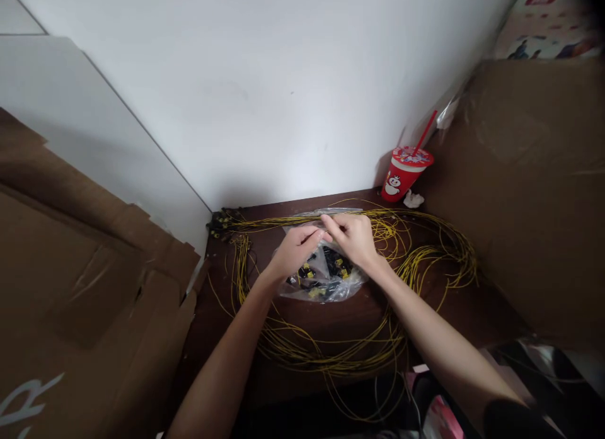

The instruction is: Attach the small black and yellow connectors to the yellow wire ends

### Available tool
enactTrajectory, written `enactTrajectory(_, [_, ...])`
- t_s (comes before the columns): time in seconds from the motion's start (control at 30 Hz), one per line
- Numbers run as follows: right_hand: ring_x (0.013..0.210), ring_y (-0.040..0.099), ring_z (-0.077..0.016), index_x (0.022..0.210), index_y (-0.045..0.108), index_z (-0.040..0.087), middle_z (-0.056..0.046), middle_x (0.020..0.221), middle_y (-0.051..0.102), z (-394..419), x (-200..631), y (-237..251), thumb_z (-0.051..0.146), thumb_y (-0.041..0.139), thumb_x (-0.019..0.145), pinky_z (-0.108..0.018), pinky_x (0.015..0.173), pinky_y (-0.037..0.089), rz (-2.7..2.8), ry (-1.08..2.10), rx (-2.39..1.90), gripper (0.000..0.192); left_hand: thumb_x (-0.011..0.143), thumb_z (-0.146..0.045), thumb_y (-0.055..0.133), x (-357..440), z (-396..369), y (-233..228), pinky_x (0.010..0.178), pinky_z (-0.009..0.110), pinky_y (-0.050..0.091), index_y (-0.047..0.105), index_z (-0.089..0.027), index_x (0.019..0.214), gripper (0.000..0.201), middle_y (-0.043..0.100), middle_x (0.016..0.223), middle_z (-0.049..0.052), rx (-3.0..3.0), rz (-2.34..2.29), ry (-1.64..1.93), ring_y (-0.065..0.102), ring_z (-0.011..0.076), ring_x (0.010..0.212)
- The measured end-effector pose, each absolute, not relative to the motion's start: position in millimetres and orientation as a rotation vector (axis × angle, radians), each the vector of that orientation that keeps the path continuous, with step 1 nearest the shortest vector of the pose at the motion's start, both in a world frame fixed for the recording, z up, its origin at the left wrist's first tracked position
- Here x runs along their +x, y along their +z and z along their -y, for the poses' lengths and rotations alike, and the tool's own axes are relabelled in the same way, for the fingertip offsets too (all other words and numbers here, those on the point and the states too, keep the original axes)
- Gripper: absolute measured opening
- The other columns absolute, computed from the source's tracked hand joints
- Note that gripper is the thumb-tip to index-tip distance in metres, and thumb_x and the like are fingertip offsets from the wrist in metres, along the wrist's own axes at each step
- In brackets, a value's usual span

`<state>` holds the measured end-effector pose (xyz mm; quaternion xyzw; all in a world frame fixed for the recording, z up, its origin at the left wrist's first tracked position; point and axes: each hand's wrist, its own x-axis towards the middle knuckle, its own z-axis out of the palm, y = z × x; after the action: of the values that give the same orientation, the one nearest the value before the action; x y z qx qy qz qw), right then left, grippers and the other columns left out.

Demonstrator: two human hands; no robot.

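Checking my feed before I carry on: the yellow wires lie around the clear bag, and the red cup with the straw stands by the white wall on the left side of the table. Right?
Wrong side: the head view shows the red cup with the straw by the white wall on the right side of the table.

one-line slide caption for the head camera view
Left hand and right hand close together at a clear plastic bag of black and yellow parts, yellow wires around it on a brown tabletop.

A white wall (265, 99) rises behind a dark, seemingly wooden tabletop (340, 319).
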<state>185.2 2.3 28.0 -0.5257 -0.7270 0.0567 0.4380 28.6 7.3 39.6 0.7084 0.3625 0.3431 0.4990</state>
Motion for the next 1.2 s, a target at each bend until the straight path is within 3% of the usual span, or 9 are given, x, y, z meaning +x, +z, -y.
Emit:
enactTrajectory(0.13, [0.047,0.027,-0.0083,0.048,0.031,0.019,0.004,0.048,0.031,-12.0,206.0,13.9,0.043,0.040,0.093,-0.025,0.051,0.023,1.681,0.079,-1.348,0.052,0.087,-0.027,0.047,24.9,-10.9,32.8,0.067,0.025,0.039,0.070,-0.013,0.082,0.028,0.067,0.077,0.004,1.987,-0.986,0.858,0.056,0.0141,0.071])
enactTrajectory(0.33, [0.049,0.022,-0.0080,0.049,0.026,0.019,0.005,0.050,0.022,-20.0,238.9,8.5,0.042,0.047,0.088,-0.025,0.050,0.020,1.423,0.119,-1.472,0.050,0.089,-0.027,0.047,20.5,-7.0,24.4,0.075,0.025,0.043,0.072,-0.014,0.091,0.028,0.073,0.092,0.006,1.988,-1.044,0.973,0.063,0.0168,0.084])
enactTrajectory(0.4, [0.050,0.022,-0.0080,0.049,0.026,0.019,0.005,0.050,0.021,-22.7,246.3,6.0,0.043,0.048,0.087,-0.025,0.049,0.021,1.393,0.185,-1.479,0.050,0.089,-0.027,0.048,19.4,-6.7,21.8,0.072,0.024,0.042,0.072,-0.014,0.091,0.027,0.073,0.089,0.006,2.002,-1.058,0.994,0.063,0.0159,0.080])
enactTrajectory(0.5, [0.049,0.024,-0.0086,0.047,0.031,0.018,0.005,0.048,0.024,-24.1,251.2,4.7,0.044,0.048,0.088,-0.025,0.050,0.023,1.451,0.142,-1.554,0.051,0.088,-0.029,0.050,16.1,-6.1,17.5,0.059,0.022,0.037,0.071,-0.013,0.080,0.027,0.067,0.066,0.002,2.039,-1.140,0.987,0.056,0.0123,0.060])
enactTrajectory(0.57, [0.052,0.034,-0.0112,0.048,0.043,0.017,0.002,0.051,0.036,-21.9,248.6,6.1,0.041,0.049,0.088,-0.026,0.054,0.029,1.526,-0.010,-1.603,0.047,0.088,-0.030,0.050,13.6,-4.9,15.0,0.054,0.022,0.033,0.067,-0.013,0.069,0.031,0.056,0.052,-0.001,2.087,-1.219,0.976,0.048,0.0103,0.051])
enactTrajectory(0.67, [0.083,0.053,-0.0218,0.082,0.066,0.017,-0.010,0.087,0.060,-13.2,234.3,11.0,0.027,0.046,0.091,-0.035,0.073,0.042,1.633,-0.247,-1.453,0.024,0.089,-0.028,0.049,12.4,-2.2,12.4,0.056,0.022,0.032,0.060,-0.015,0.060,0.034,0.053,0.051,-0.002,2.197,-1.293,0.986,0.046,0.0097,0.049])
enactTrajectory(0.73, [0.103,0.052,-0.0246,0.108,0.063,0.021,-0.012,0.110,0.060,-4.6,219.4,14.0,0.016,0.043,0.090,-0.041,0.086,0.043,1.750,-0.242,-1.228,0.027,0.090,-0.026,0.048,14.1,-0.2,10.8,0.059,0.023,0.033,0.059,-0.015,0.062,0.032,0.054,0.054,-0.001,2.263,-1.293,0.993,0.048,0.0104,0.052])
enactTrajectory(0.8, [0.109,0.052,-0.0239,0.118,0.058,0.024,-0.010,0.113,0.060,4.1,203.6,15.0,0.009,0.042,0.089,-0.043,0.090,0.044,1.939,-0.120,-1.001,0.036,0.091,-0.025,0.046,16.8,1.3,8.9,0.061,0.023,0.035,0.057,-0.016,0.062,0.032,0.056,0.057,-0.001,2.297,-1.265,1.003,0.050,0.0115,0.055])
enactTrajectory(1.2, [0.086,0.054,-0.0191,0.092,0.061,0.020,-0.006,0.088,0.061,14.4,179.9,6.9,0.020,0.049,0.092,-0.035,0.078,0.045,1.886,0.263,-0.996,0.012,0.088,-0.025,0.051,26.1,5.3,4.8,0.061,0.021,0.043,0.063,-0.018,0.074,0.021,0.064,0.066,-0.001,1.966,-1.241,1.252,0.058,0.0115,0.061])
